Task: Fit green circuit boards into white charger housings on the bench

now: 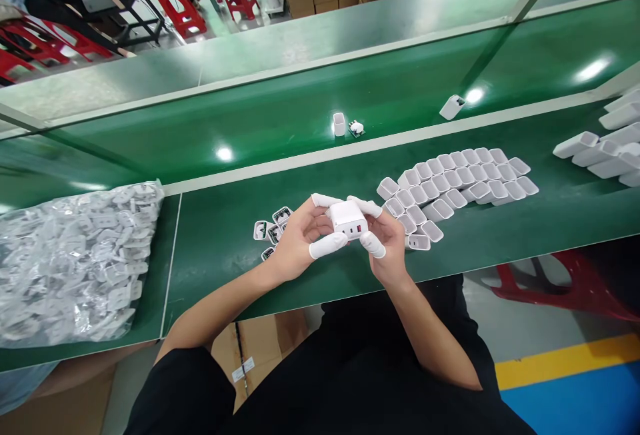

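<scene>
Between both hands I hold a white charger housing (346, 216), its face with small ports and a red slot turned toward me. My left hand (305, 232) grips its left side, thumb and forefinger in white finger cots. On the opposite side my right hand (385, 238) pinches it the same way, also with white cots. Several open housings with circuit parts inside (261, 230) stand just left of my left hand, partly hidden by it. Right of my right hand, rows of white housings (450, 178) stand close together on the green bench (220, 248).
A clear plastic bag of white parts (75, 268) covers the bench's left end. More white housings (610, 145) lie at the far right. On the green belt (280, 122) are a white housing (339, 124), a small circuit board (357, 128) and another housing (452, 107). A red stool (565, 285) stands right.
</scene>
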`<move>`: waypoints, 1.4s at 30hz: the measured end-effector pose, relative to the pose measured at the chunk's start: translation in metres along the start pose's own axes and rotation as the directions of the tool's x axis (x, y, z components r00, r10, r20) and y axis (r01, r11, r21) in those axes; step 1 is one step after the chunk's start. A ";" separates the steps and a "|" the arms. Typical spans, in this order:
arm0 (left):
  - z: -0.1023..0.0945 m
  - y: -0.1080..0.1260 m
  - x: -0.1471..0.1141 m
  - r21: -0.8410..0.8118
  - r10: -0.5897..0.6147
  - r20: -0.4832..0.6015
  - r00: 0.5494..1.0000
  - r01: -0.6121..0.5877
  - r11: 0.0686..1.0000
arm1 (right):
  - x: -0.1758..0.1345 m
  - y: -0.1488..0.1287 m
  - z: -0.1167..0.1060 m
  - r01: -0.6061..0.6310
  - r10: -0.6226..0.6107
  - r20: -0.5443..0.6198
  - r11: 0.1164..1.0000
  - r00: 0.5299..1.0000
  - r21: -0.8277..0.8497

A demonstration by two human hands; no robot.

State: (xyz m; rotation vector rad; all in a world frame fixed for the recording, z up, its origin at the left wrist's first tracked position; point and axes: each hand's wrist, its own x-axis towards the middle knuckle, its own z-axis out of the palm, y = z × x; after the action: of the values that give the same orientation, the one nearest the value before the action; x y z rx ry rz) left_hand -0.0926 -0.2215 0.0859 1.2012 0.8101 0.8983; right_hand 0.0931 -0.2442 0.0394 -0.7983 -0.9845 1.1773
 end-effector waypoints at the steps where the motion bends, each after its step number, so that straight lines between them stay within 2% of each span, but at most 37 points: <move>1: 0.000 0.000 0.000 -0.005 0.002 -0.001 1.000 -0.002 1.000 | 0.000 0.000 0.000 -0.006 0.006 0.000 1.000 1.000 -0.010; 6: 0.000 0.001 0.003 -0.003 0.007 -0.007 1.000 -0.007 1.000 | -0.002 0.003 -0.002 -0.011 0.011 0.003 0.999 1.000 -0.032; 15: 0.000 -0.005 0.002 -0.033 0.004 -0.033 0.999 -0.005 0.999 | -0.002 0.007 -0.001 0.030 -0.032 0.056 0.999 0.998 0.040; 26: 0.002 -0.012 0.003 -0.061 -0.012 -0.046 0.999 0.009 0.998 | -0.002 0.008 -0.003 0.012 -0.009 0.036 0.997 0.999 -0.079; 31: 0.003 -0.012 0.001 -0.036 0.055 -0.051 0.997 -0.057 0.998 | -0.003 0.001 -0.007 0.065 -0.057 0.083 0.993 0.995 -0.094; 34: 0.002 -0.020 -0.013 0.008 0.173 -0.064 0.983 -0.173 0.985 | -0.008 -0.010 -0.010 0.103 -0.074 0.196 0.985 0.978 -0.139; 37: -0.002 -0.031 -0.043 0.052 0.325 -0.104 0.940 -0.321 0.946 | -0.014 -0.017 -0.008 0.123 -0.055 0.375 0.979 0.926 -0.160; 39: -0.003 -0.038 -0.067 0.057 0.380 -0.196 0.904 -0.376 0.925 | -0.017 -0.015 -0.002 0.087 -0.006 0.463 0.984 0.886 -0.154; 42: 0.004 -0.043 -0.098 0.028 0.322 -0.392 0.862 -0.339 0.940 | -0.021 -0.001 0.014 -0.039 0.102 0.525 0.991 0.845 -0.130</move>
State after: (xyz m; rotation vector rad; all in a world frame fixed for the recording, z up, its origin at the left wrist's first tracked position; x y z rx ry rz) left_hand -0.1246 -0.3167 0.0489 1.1576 0.9093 1.4675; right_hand 0.0785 -0.2647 0.0420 -0.6067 -1.5013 1.4562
